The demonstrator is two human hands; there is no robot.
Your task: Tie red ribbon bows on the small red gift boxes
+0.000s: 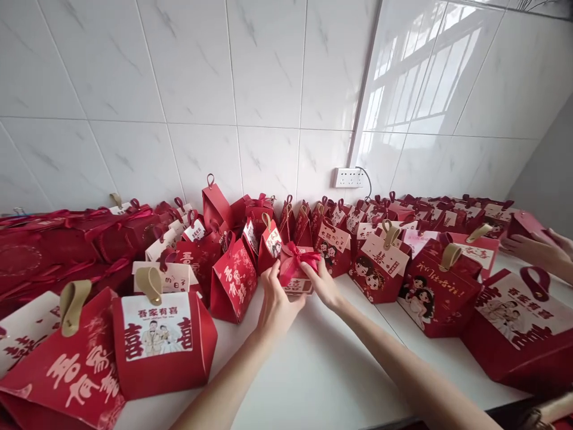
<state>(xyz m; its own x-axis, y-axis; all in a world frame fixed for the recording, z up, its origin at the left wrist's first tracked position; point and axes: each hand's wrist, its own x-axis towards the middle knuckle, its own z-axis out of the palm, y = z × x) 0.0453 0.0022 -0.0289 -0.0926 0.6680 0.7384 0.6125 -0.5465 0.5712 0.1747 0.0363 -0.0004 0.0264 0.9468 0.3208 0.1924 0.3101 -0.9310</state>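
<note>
Between my hands, above the white table, is a small red gift box (293,272) with a pale patterned lower part. A shiny red ribbon bow (304,255) sits across its top. My left hand (276,295) is wrapped round the box's left side and lower edge. The fingers of my right hand (326,285) close on the right end of the bow, against the box; the exact fingertip contact is partly hidden. Just left of my hands stands a red candy box with white lettering (235,280). Behind them is a smaller red box with a beige loop (269,242).
Many red gift boxes with loop handles line the table (331,370); a large one (165,340) stands front left, another (523,328) front right. At far right, another person's hands (532,248) hold a pinkish-red box (528,226). A power strip (350,178) is on the tiled wall.
</note>
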